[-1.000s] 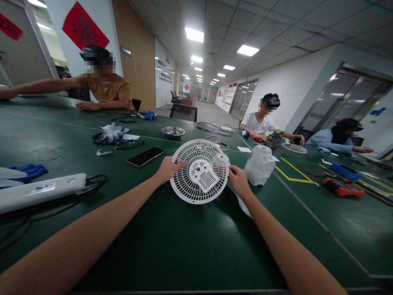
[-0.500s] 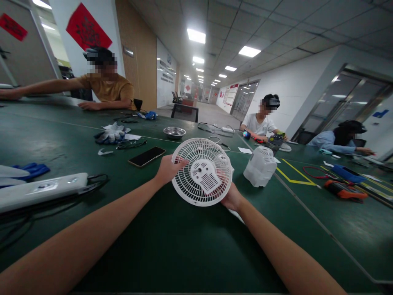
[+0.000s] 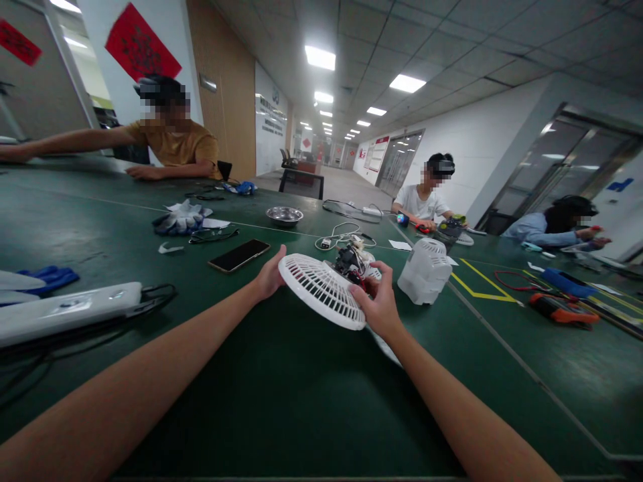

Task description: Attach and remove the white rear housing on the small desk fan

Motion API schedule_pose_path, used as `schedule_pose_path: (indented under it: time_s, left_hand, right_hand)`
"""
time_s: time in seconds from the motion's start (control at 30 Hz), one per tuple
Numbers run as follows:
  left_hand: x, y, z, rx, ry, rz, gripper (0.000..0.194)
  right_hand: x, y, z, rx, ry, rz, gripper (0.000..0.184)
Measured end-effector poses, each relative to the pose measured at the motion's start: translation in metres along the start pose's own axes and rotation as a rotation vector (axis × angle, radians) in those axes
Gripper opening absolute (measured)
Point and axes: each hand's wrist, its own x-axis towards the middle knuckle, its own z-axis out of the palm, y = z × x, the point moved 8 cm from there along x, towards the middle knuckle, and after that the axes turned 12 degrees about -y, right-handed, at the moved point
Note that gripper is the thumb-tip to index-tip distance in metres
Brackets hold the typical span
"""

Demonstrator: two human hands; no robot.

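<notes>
A round white fan grille [image 3: 324,291] is tilted in front of me above the table, its ribbed side sloping down to the right. A dark motor with loose wires [image 3: 351,258] sits on its far side. My left hand [image 3: 271,276] holds the grille's left rim, thumb up, with the other fingers mostly hidden. On the right, my right hand [image 3: 380,304] grips the grille's edge beside the motor, thumb on the ribs and fingers bent behind. Partly under my right wrist lies a white rounded piece [image 3: 386,347] on the table. A white plastic housing [image 3: 426,271] stands to the right.
A phone [image 3: 240,256], a metal bowl [image 3: 284,215], work gloves [image 3: 181,218] and a white cable [image 3: 337,234] lie on the green table [image 3: 281,408]. At left is a long white device [image 3: 75,311]; at right, an orange multimeter [image 3: 562,311]. Several people sit around the table.
The grille has tipped from facing me to a flatter slant, bringing the motor and wires into view. My right hand has moved up, its thumb now on the ribs; my left thumb has lifted off them.
</notes>
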Motion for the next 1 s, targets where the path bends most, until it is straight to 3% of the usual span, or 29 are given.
schedule_pose_path:
  time_s: [0.1,0.23,0.4,0.5,0.57,0.67,0.8,1.0]
  left_hand:
    - [-0.004,-0.003,0.011,-0.112,-0.041,-0.093,0.051]
    - [-0.006,-0.002,0.015,-0.124,-0.055,-0.134,0.034]
    - [-0.001,-0.010,0.003,-0.050,-0.020,-0.196,0.023]
    - [0.003,-0.014,-0.006,0.012,0.011,-0.214,0.020]
    - [0.006,-0.015,-0.011,0.040,0.043,-0.203,0.019]
    - [0.008,-0.016,-0.015,0.063,0.083,-0.189,0.019]
    - [0.009,-0.017,-0.017,0.087,0.104,-0.183,0.019]
    - [0.006,-0.014,-0.009,0.067,0.117,-0.159,0.016]
  right_hand:
    - [-0.001,-0.003,0.005,-0.264,-0.025,-0.042,0.072]
    - [0.002,-0.001,0.007,-0.405,-0.075,-0.049,0.072]
    - [0.004,-0.001,0.013,-0.491,-0.174,-0.084,0.086]
    - [0.005,-0.004,0.015,-0.465,-0.227,-0.118,0.079]
    - [0.007,-0.003,0.008,-0.403,-0.191,-0.140,0.066]
    - [0.013,0.008,-0.017,-0.314,-0.012,-0.124,0.053]
    - [0.018,0.035,-0.048,-0.320,0.213,-0.035,0.061]
    - [0.024,0.071,-0.055,-0.344,0.158,0.144,0.075]
